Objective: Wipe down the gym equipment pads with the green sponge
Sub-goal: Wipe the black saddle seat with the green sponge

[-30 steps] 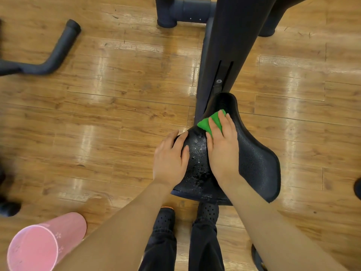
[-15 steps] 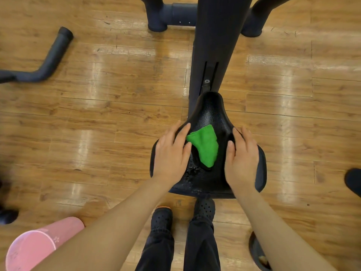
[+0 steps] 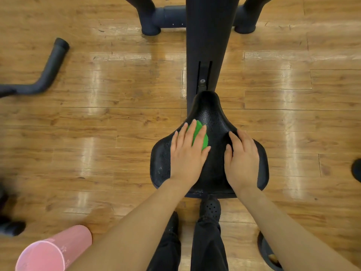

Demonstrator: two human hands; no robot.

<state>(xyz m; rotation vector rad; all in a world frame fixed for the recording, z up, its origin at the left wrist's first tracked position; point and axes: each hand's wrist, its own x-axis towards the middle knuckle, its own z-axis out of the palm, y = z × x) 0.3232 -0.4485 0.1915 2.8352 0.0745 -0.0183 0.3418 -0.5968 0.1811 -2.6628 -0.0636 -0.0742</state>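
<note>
While our left hand (image 3: 187, 155) pressed the green sponge (image 3: 201, 135) flat under straight fingers, near the saddle's narrow front end on its left half, our right hand (image 3: 242, 159) lay open on the right half, its grip holding nothing. Wet beads showed along the left edge of the black bike saddle (image 3: 214, 112), so we judged that side wiped; the nose and right half looked dry and still to do.

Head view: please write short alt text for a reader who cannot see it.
A person's left hand presses a green sponge onto a black bike saddle, while the right hand rests flat on its right side. A pink bucket stands on the wooden floor.
</note>
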